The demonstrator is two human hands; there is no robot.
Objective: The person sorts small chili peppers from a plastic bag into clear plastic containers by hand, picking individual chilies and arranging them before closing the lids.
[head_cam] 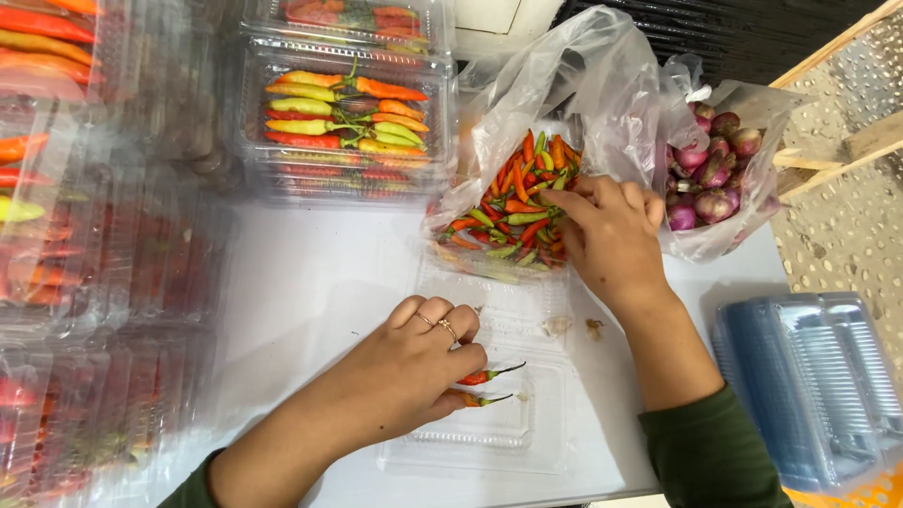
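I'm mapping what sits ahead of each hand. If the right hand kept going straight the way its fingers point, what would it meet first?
The right hand points up-left, so it would likely meet the small chillies in the clear plastic bag first; depth is unclear.

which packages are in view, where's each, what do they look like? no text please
Open tray: table, bottom centre, clear hinged plastic; left hand sets red chillies in it.
Chilli bag: centre, clear plastic, red, orange and green chillies; right hand in it.
Shallot bag: right, clear, purple shallots.
Filled trays: top and left, stacked, clear, red, orange and green chillies.
Empty stack: right, nested clear lids, bluish.
No labels, signs or screens.
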